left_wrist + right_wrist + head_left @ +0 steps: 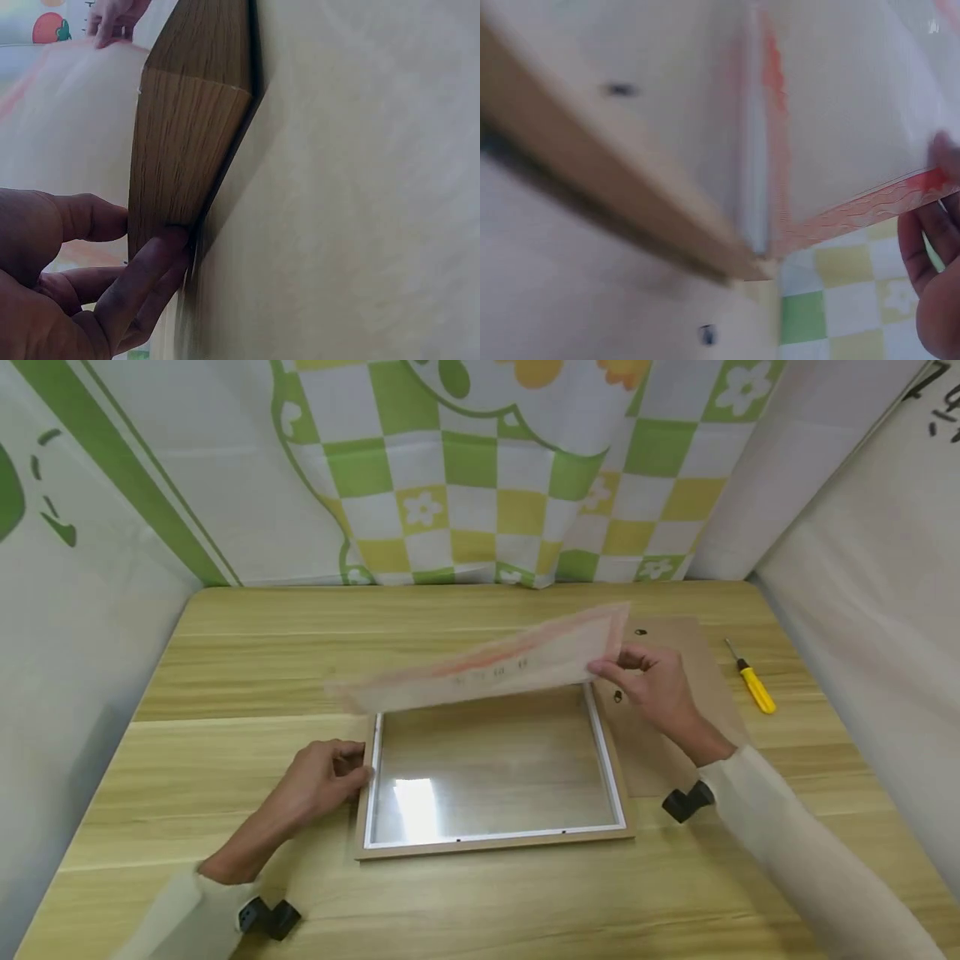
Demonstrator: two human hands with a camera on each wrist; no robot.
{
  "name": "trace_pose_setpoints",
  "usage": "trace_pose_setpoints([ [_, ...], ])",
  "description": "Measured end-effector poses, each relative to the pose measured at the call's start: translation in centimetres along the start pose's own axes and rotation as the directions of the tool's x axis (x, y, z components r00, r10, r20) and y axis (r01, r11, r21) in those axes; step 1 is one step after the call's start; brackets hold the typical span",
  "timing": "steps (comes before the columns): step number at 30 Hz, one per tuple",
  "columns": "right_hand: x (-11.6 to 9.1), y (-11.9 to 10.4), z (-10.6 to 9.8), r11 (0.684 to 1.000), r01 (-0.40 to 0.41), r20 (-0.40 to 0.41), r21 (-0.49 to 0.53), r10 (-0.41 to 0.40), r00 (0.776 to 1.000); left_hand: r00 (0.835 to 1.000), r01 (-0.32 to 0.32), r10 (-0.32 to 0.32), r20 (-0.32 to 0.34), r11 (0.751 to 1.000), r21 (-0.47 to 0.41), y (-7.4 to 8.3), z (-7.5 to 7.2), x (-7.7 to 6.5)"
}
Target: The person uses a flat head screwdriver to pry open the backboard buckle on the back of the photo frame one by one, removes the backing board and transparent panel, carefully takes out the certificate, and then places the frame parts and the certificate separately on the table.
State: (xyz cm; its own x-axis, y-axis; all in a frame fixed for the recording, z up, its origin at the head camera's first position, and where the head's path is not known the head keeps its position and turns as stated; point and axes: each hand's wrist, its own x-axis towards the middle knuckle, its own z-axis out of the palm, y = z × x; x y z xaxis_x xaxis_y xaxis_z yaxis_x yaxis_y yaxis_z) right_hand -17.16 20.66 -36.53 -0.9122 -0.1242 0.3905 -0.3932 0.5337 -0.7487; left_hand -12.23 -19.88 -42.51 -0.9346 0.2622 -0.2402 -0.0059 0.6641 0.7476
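A wooden picture frame (495,843) lies on the table with its white inner edge facing up and a clear pane (487,768) inside. My left hand (318,781) grips the frame's left side; in the left wrist view the thumb and fingers close on the wood-grain edge (180,142). Between thumb and fingers, my right hand (660,685) pinches the right end of a thin pale sheet (517,664) with a red-pink border and some printed characters. Tilted, the sheet spans the frame's far side, its left end low and blurred. The right wrist view shows its wavy red border (847,219).
A brown backing board (667,760) with small dark metal fittings lies to the right, partly under the right arm and frame. Farther right is a yellow-handled screwdriver (756,685). A checkered curtain (480,485) hangs behind the wooden table (225,677).
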Motion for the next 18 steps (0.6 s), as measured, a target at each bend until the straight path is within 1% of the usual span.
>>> trace_pose_setpoints([
  [2, 1.0, 0.0, -0.3, 0.995, -0.050, -0.003, 0.091, 0.051, 0.999, 1.000, 0.000, 0.000, -0.001, 1.000, 0.008, 0.0, 0.1, -0.5],
  [4, 2.0, 0.6, -0.5, 0.978, -0.090, -0.001, 0.189, 0.092, 0.996, 1.000, 0.011, -0.011, -0.008, 1.000, 0.013, 0.0, 0.3, -1.0],
  [5, 2.6, 1.0, -0.5, 0.965, -0.108, -0.001, 0.239, 0.111, 0.994, 1.000, 0.011, -0.011, -0.009, 1.000, 0.011, 0.0, 0.3, -1.2],
  [8, 4.4, 2.2, -0.4, 0.926, -0.170, 0.002, 0.338, 0.180, 0.984, 1.000, 0.015, -0.014, -0.018, 0.999, 0.033, 0.1, 0.5, -1.9],
  [10, 5.5, 2.8, -0.3, 0.899, -0.230, 0.010, 0.372, 0.244, 0.970, 1.000, 0.013, -0.012, -0.018, 0.999, 0.047, 0.1, 0.7, -2.3],
  [13, 7.0, 3.7, -0.1, 0.844, -0.320, 0.052, 0.430, 0.330, 0.942, 1.000, 0.013, -0.012, -0.017, 0.998, 0.056, 0.2, 0.9, -2.8],
  [15, 7.7, 4.4, 0.1, 0.822, -0.373, 0.080, 0.431, 0.377, 0.923, 1.000, 0.011, -0.011, -0.014, 0.998, 0.055, 0.2, 1.1, -3.0],
  [18, 8.5, 5.6, 0.5, 0.786, -0.427, 0.113, 0.448, 0.424, 0.899, 1.000, 0.020, -0.019, -0.008, 0.999, 0.037, 0.2, 1.3, -3.4],
])
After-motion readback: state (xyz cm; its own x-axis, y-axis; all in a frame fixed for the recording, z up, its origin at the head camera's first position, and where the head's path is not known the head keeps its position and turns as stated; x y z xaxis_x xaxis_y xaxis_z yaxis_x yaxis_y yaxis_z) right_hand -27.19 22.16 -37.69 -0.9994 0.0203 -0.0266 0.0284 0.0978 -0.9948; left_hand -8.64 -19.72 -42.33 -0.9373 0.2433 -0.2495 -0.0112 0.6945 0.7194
